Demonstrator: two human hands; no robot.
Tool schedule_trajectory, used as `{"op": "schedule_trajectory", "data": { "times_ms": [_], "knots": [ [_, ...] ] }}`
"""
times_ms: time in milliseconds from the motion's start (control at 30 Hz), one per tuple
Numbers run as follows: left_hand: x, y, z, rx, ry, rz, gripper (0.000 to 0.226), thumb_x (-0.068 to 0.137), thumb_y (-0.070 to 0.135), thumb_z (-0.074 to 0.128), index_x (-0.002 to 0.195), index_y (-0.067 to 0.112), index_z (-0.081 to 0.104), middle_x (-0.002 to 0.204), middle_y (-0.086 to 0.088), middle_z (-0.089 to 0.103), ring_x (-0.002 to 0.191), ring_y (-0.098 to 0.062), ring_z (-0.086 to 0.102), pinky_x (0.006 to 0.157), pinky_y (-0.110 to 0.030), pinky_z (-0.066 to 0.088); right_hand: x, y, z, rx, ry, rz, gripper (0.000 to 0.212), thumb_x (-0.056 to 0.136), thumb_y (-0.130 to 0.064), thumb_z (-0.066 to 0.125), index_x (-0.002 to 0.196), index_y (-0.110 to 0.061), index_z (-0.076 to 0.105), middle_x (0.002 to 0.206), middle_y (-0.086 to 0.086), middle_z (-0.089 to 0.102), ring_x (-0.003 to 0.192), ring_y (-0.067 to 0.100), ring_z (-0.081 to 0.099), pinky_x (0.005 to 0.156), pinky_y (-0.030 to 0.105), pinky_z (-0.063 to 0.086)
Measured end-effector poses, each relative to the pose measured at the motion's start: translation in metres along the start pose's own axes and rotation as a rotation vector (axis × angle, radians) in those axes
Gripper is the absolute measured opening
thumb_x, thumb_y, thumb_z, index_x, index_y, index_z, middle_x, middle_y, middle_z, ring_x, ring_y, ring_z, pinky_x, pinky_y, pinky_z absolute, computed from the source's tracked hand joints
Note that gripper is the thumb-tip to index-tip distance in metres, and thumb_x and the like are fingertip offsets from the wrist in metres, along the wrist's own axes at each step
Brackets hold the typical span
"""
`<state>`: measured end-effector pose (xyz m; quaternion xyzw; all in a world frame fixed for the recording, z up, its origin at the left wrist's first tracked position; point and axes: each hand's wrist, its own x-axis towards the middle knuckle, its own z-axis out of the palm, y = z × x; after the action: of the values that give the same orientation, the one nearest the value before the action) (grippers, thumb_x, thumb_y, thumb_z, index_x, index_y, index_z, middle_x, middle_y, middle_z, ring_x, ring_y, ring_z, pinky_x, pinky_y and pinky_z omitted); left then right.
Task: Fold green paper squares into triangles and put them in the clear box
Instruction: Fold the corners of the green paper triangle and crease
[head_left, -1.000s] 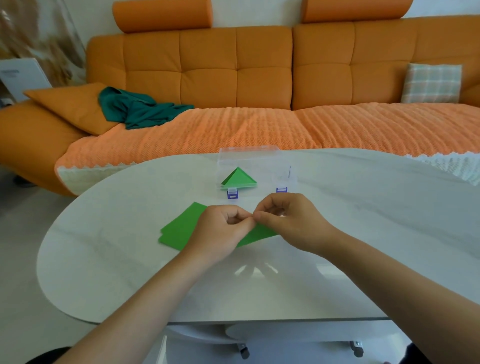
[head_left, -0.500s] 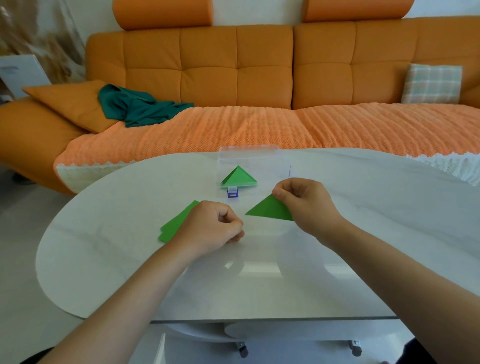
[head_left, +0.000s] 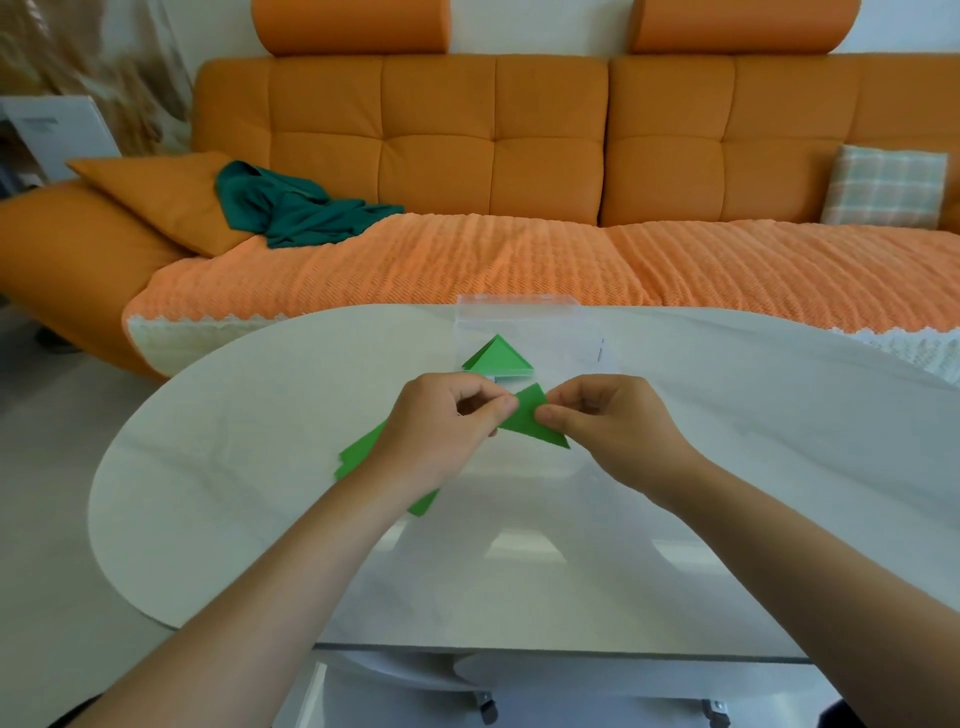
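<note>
Holding one folded green triangle (head_left: 531, 422) up off the table (head_left: 753, 467), just on the near side of the clear box (head_left: 571, 332). Pinching its left corner with left hand (head_left: 441, 431), thumb and forefinger clamped on the paper, other fingers curled in. Gripping its right side with right hand (head_left: 618, 423), thumb pressed on top of the paper, fingers curled behind. Held between the two hands with the top corner tilted up toward the box and the long edge sloping down to the right. Can't tell if touching the box front; looks just short of it.

Inside the box, left half: finished triangles (head_left: 498, 359) lying flat on the floor, apex pointing away. More than one layer showing at the edges, count unclear.

Near-left of the box: stack of unfolded green squares (head_left: 363, 452) flat on the table, mostly hidden under left hand and forearm, with one corner poking out below the wrist. Well apart from the box.

Box itself sitting toward the far edge of the table. Lid state unreadable through the glare.

Behind the box: orange sofa (head_left: 441, 145) with ribbed orange throw (head_left: 467, 265). Far left of the box, on the sofa: teal cloth (head_left: 291, 208) bunched against an orange cushion (head_left: 156, 192). Far right of the box: plaid cushion (head_left: 883, 187) propped against the backrest.
</note>
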<state>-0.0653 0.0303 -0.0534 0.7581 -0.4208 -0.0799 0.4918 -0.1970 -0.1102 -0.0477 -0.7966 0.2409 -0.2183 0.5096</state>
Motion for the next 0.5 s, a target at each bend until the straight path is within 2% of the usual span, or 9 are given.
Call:
{"op": "schedule_trajectory", "data": {
  "times_ms": [67, 100, 233, 367, 433, 467, 500],
  "knots": [
    [0.003, -0.001, -0.006, 0.063, -0.041, 0.047, 0.014, 0.089, 0.028, 0.071, 0.076, 0.025, 0.076, 0.065, 0.015, 0.068, 0.063, -0.001, 0.061, 0.064, -0.016, 0.046, 0.003, 0.002, -0.001, -0.068, -0.01, 0.011, 0.007, 0.083, -0.022, 0.077, 0.076, -0.021, 0.075, 0.075, 0.006, 0.074, 0.059, 0.011, 0.053, 0.058, 0.025, 0.044],
    [0.004, -0.002, -0.009, 0.123, -0.072, 0.077, 0.014, 0.089, 0.028, 0.07, 0.077, 0.023, 0.075, 0.066, 0.015, 0.067, 0.064, -0.002, 0.06, 0.064, -0.017, 0.045, 0.005, 0.002, -0.002, -0.093, -0.006, 0.008, 0.008, 0.083, -0.021, 0.077, 0.075, -0.022, 0.075, 0.073, 0.005, 0.073, 0.057, 0.009, 0.052, 0.056, 0.023, 0.043],
    [0.019, -0.016, -0.027, 0.356, -0.172, 0.097, 0.02, 0.092, 0.034, 0.066, 0.078, 0.021, 0.071, 0.072, 0.005, 0.066, 0.067, -0.013, 0.06, 0.066, -0.033, 0.048, 0.019, 0.004, -0.008, -0.167, 0.081, -0.026, 0.011, 0.083, -0.021, 0.077, 0.073, -0.024, 0.073, 0.067, 0.0, 0.068, 0.048, 0.002, 0.047, 0.049, 0.013, 0.039],
    [0.034, -0.035, -0.042, 0.406, -0.068, 0.048, 0.022, 0.095, 0.031, 0.061, 0.078, 0.018, 0.067, 0.074, 0.006, 0.066, 0.07, -0.011, 0.061, 0.066, -0.033, 0.05, 0.047, 0.005, -0.014, -0.25, 0.161, -0.048, 0.009, 0.084, -0.026, 0.076, 0.076, -0.024, 0.073, 0.069, 0.0, 0.068, 0.051, 0.007, 0.048, 0.052, 0.021, 0.041],
    [0.04, -0.041, -0.04, 0.357, 0.008, 0.028, 0.015, 0.095, 0.029, 0.061, 0.086, 0.019, 0.068, 0.082, 0.008, 0.066, 0.076, -0.009, 0.061, 0.07, -0.027, 0.048, 0.065, 0.002, -0.011, -0.297, 0.158, -0.07, 0.007, 0.085, -0.028, 0.075, 0.079, -0.024, 0.073, 0.071, -0.003, 0.068, 0.052, 0.009, 0.051, 0.052, 0.022, 0.044],
    [0.042, -0.044, -0.038, 0.335, 0.021, 0.008, 0.011, 0.095, 0.029, 0.061, 0.096, 0.021, 0.068, 0.091, 0.009, 0.065, 0.083, -0.009, 0.061, 0.074, -0.025, 0.047, 0.074, 0.0, -0.009, -0.319, 0.148, -0.082, 0.007, 0.086, -0.029, 0.074, 0.08, -0.025, 0.072, 0.071, -0.006, 0.068, 0.05, 0.008, 0.051, 0.05, 0.021, 0.044],
    [0.044, -0.046, -0.035, 0.32, 0.014, -0.026, 0.017, 0.095, 0.03, 0.061, 0.109, 0.021, 0.066, 0.101, 0.008, 0.063, 0.089, -0.009, 0.06, 0.079, -0.024, 0.046, 0.083, -0.002, -0.006, -0.34, 0.129, -0.091, 0.007, 0.086, -0.028, 0.074, 0.081, -0.024, 0.072, 0.07, -0.007, 0.067, 0.047, 0.005, 0.05, 0.047, 0.018, 0.043]
  ]
}}
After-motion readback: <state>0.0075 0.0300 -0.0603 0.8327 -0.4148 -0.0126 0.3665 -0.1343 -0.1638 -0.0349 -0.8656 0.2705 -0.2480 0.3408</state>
